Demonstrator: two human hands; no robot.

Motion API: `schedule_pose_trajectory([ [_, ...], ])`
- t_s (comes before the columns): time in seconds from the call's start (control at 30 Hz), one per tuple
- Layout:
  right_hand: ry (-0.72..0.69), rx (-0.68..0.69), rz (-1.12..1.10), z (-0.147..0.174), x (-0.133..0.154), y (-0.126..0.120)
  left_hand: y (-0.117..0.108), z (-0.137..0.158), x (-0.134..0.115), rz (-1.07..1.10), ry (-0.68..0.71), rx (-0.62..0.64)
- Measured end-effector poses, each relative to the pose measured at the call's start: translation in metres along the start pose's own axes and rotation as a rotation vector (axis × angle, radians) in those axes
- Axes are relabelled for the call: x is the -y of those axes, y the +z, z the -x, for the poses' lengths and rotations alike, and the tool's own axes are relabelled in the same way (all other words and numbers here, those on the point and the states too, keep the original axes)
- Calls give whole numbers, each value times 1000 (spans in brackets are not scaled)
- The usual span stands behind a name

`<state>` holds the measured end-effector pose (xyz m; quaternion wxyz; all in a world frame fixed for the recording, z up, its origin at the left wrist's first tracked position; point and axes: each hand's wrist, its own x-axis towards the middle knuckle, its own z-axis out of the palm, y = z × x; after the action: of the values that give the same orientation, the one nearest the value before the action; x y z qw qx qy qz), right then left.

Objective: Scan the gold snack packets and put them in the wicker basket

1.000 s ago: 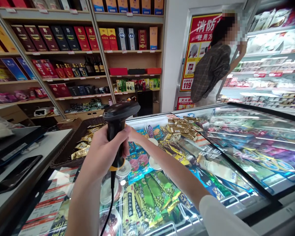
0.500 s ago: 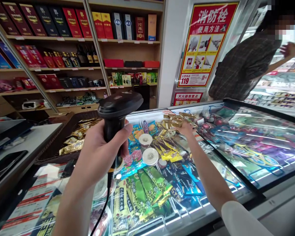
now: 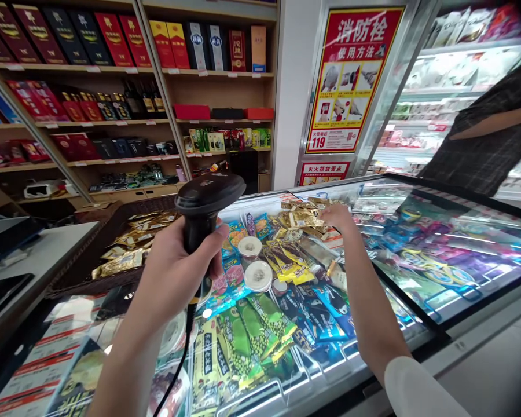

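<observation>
Wrapped around the handle of a black barcode scanner (image 3: 209, 194), my left hand (image 3: 180, 260) keeps it upright above the near side of a chest freezer (image 3: 306, 376). A black cable (image 3: 186, 341) hangs from the scanner. My right hand (image 3: 339, 218) reaches to the far side of the freezer, its fingers curled beside the gold ice cream packets (image 3: 297, 217). What these fingers grip, if anything, is hidden. Closer in lie yellow packets (image 3: 293, 266), white round tubs (image 3: 259, 276), green packets (image 3: 260, 330) and dark blue packets (image 3: 315, 315).
A dark wicker basket (image 3: 76, 263) of gold packets stands at left, beside a white counter (image 3: 65, 243). The freezer's glass lid (image 3: 451, 231) with its black frame covers the right part. Behind are shelves of boxes (image 3: 219, 110). A person in dark clothing (image 3: 486, 139) is beyond the freezer.
The view has turned slightly right. My right hand has shifted a little to the right at the gold packets. The person beyond the freezer has moved right. My left hand keeps the scanner.
</observation>
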<state>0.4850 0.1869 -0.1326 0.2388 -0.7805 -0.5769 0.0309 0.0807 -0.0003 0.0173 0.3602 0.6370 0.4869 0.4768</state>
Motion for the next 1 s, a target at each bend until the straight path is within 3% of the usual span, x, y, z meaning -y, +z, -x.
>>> schedule_pose_trajectory([
  [0.13, 26, -39, -20, 11, 23, -22, 4, -3, 0, 0, -7, 37],
  [0.33, 3, -160, -486, 28, 67, -33, 10, -9, 7, 13, -8, 42],
  [0.57, -44, -137, -869, 45, 107, -38, 22, -10, 10, 90, -25, 58],
  [0.73, -56, -155, -1000, 51, 118, -48, 23, -11, 10, 47, -47, 77],
  [1.0, -80, -143, -1016, 54, 122, -54, 28, -10, 12, 28, -55, 165],
])
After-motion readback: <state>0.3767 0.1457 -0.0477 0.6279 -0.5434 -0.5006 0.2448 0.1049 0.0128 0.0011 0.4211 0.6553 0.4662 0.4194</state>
